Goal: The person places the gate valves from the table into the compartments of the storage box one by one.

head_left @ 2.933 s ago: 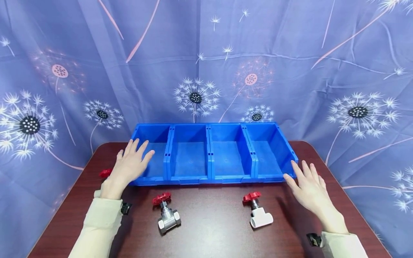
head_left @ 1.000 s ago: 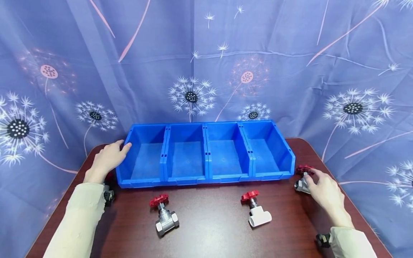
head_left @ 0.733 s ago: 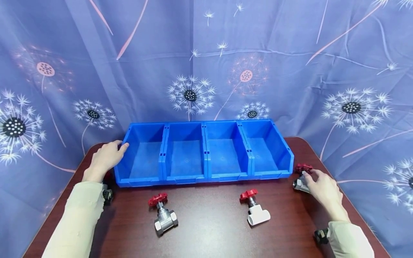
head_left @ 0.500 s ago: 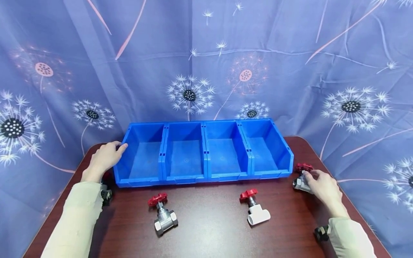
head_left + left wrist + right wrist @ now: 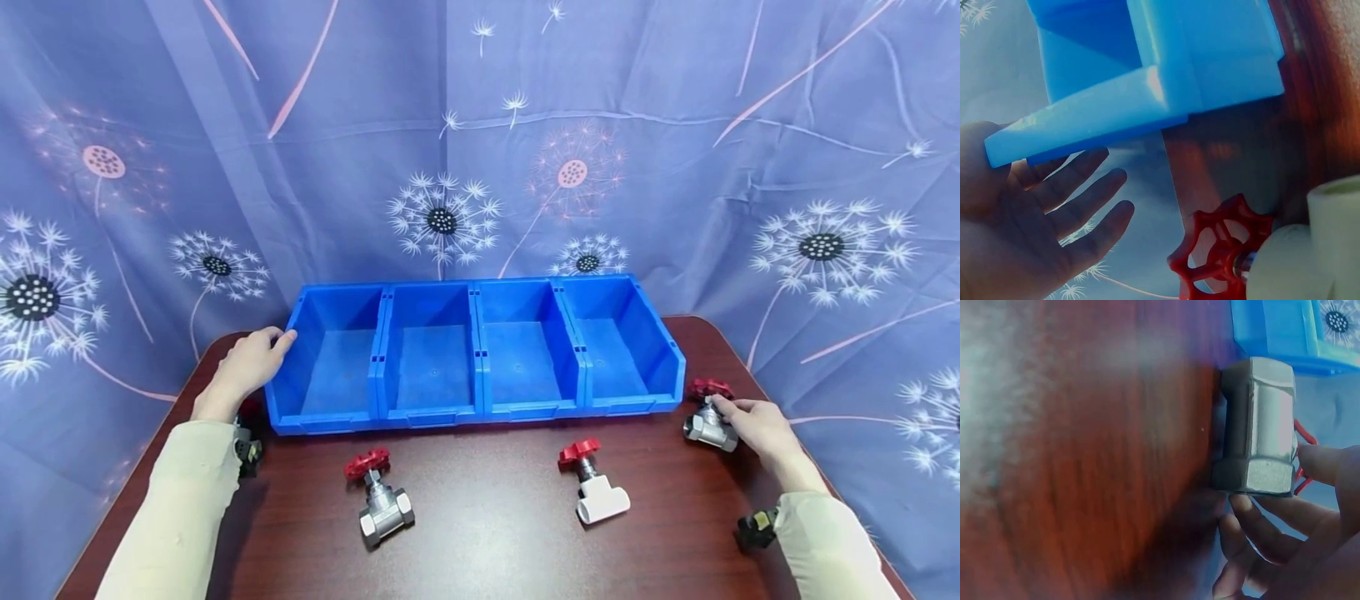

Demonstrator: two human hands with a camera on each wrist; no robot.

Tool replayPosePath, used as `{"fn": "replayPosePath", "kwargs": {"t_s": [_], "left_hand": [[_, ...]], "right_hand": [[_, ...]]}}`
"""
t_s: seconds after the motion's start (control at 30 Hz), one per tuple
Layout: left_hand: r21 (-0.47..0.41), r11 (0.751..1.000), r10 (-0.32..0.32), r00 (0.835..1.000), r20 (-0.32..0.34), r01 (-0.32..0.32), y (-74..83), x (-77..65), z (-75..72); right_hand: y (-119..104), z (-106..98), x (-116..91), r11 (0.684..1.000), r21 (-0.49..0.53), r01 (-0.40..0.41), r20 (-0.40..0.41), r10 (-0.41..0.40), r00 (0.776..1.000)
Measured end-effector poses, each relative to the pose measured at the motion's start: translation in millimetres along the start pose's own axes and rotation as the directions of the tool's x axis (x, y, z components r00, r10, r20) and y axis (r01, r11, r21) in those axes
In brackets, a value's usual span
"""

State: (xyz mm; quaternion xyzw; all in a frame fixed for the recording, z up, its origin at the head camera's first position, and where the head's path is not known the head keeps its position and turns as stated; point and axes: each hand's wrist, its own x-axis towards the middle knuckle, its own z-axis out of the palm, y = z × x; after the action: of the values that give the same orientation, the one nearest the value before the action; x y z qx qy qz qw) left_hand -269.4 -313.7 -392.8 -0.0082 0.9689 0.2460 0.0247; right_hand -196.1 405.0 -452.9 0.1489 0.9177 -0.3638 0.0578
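Note:
My right hand (image 5: 767,432) pinches a metal valve (image 5: 709,429) with a red handwheel by its neck, at the table's right side. In the right wrist view the valve's hexagonal-ended body (image 5: 1265,428) faces the camera, and the other fingers (image 5: 1266,534) curl below it. My left hand (image 5: 243,367) grips the left wall of the blue bin row (image 5: 427,419), thumb on the inner side and fingers outside. Below that hand, in the left wrist view, is a white-bodied valve (image 5: 1291,262) with a red handwheel; in the head view the left arm mostly hides it.
Another metal valve (image 5: 385,510) with a red handwheel lies left of centre on the dark wooden table (image 5: 487,542). A white plastic valve (image 5: 600,498) lies right of centre. Behind the bins hangs a blue dandelion-print curtain (image 5: 480,150).
My right hand has come from open beside the bins to the right-hand metal valve, and its hold has shifted slightly right. The left hand has moved from above the left bin onto its wall.

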Motion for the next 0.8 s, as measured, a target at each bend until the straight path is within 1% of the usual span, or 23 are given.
{"fn": "replayPosePath", "kwargs": {"t_s": [0.1, 0.17, 0.27, 0.37, 0.47, 0.63, 0.8], "left_hand": [[-0.01, 1.0, -0.001, 1.0, 0.001, 0.001, -0.1, 0.5, 1.1], [-0.022, 1.0, -0.005, 1.0, 0.004, 0.005, -0.7, 1.1, 1.5], [-0.04, 0.999, -0.005, 1.0, 0.012, 0.006, -1.7, 2.5, 2.3], [-0.058, 0.998, -0.006, 1.0, 0.021, 0.007, -4.1, 4.3, 3.2], [-0.071, 0.997, 0.001, 1.0, 0.024, 0.001, -6.0, 5.3, 3.5], [-0.092, 0.996, 0.022, 1.0, -0.007, -0.023, -8.5, 5.8, 4.7], [-0.1, 0.995, 0.027, 1.0, -0.014, -0.029, -9.1, 6.3, 5.0]], "right_hand": [[3.8, -5.5, 3.9, 0.99, 0.127, -0.065, 0.092, 0.054, 0.994], [7.2, -9.0, 7.1, 0.978, 0.178, -0.108, 0.143, 0.083, 0.986], [11.2, -12.9, 11.6, 0.975, 0.182, -0.129, 0.175, 0.097, 0.98], [13.0, -14.4, 14.9, 0.977, 0.173, -0.127, 0.196, 0.093, 0.976], [12.8, -13.8, 15.8, 0.975, 0.189, -0.12, 0.209, 0.08, 0.975], [11.9, -13.0, 15.0, 0.967, 0.232, -0.107, 0.22, 0.055, 0.974], [12.5, -14.5, 15.1, 0.976, 0.198, -0.091, 0.217, 0.047, 0.975]]}}
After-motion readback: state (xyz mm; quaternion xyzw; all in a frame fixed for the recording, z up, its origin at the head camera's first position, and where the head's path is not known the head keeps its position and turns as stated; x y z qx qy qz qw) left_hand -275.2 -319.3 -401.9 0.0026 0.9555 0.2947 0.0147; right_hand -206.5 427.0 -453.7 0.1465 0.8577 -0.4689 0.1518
